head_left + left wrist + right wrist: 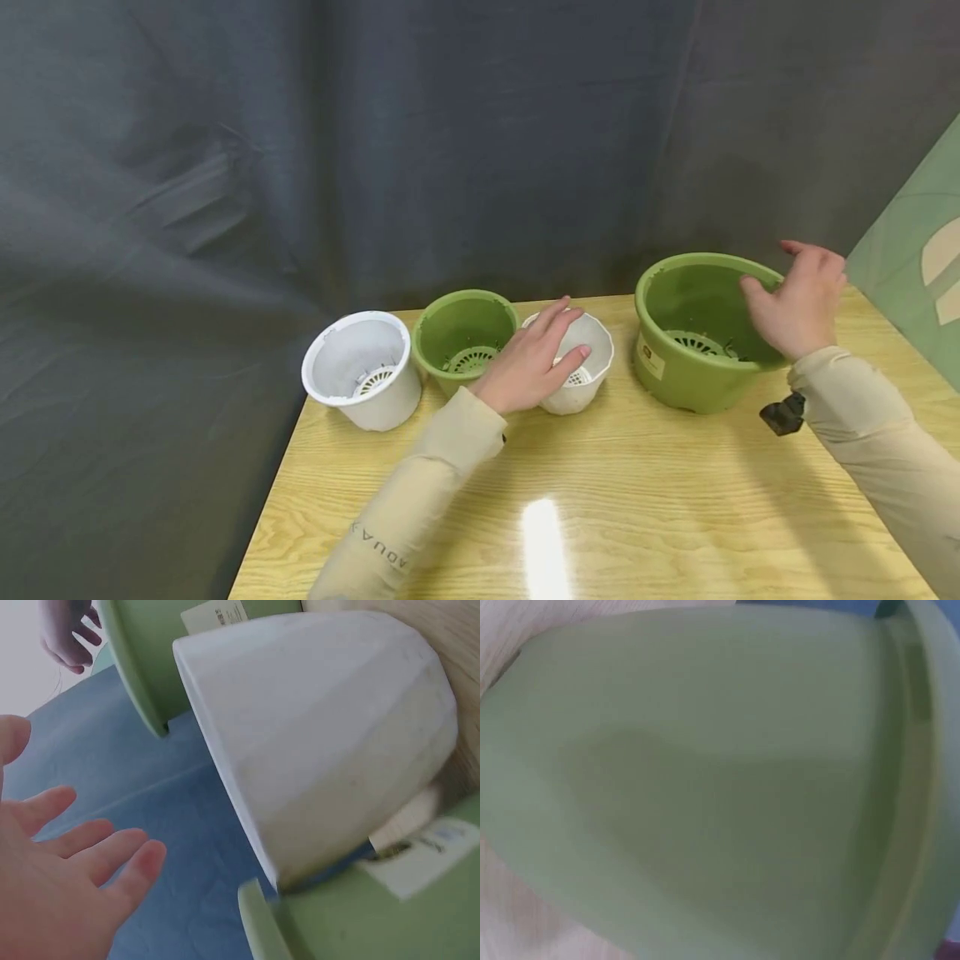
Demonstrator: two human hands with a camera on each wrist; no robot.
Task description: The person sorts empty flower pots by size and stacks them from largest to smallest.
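Note:
Four plastic pots stand in a row on the wooden table [637,517]. From the left they are a white pot [362,372], a small green pot [463,335], a small white pot [588,367] and a large green pot [697,333]. My left hand [536,357] hovers with straight fingers over the small white pot's near-left rim. In the left wrist view my left hand [75,855] is apart from the small white pot [322,735]. My right hand [798,296] is at the large pot's right rim with loose fingers, thumb over the inside. The right wrist view is filled by the large green pot [720,787].
A dark curtain [375,125] hangs behind and left of the table. A green board [915,250] leans at the right. The table's left edge drops off beside the white pot. The left wrist view also catches the large green pot [142,652] and my right hand [64,634].

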